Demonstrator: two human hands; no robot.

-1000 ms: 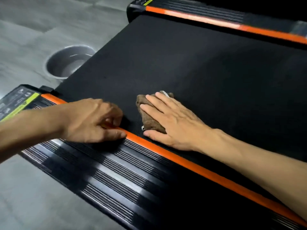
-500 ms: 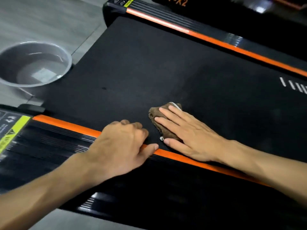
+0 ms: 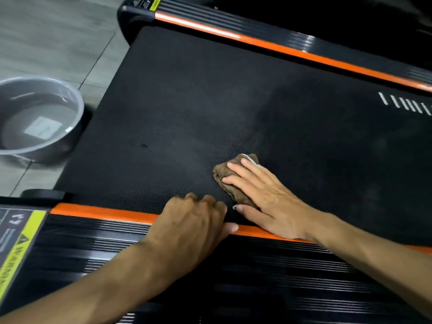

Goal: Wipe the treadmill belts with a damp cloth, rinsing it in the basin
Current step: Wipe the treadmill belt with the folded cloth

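Lying on the black treadmill belt [image 3: 210, 101], near its close edge, we see one brown cloth [image 3: 230, 183], folded into a small pad. We count one belt, one cloth, one grey basin [image 3: 70, 136] with water on the tiled floor [image 3: 58, 43] to the left, and two orange side strips, one near [image 3: 93, 212] and one far [image 3: 280, 49]. Compared with half a second ago, the cloth and both hands keep nearly the same place on the belt, while the basin now shows lower and more to the left of the view. Our right hand [image 3: 268, 202] lies flat on the cloth, fingers straight and a little spread, pressing it down. Our left hand [image 3: 194, 228] rests over the near orange strip just beside the cloth, fingers curled under, thumb straight along the strip, holding nothing.
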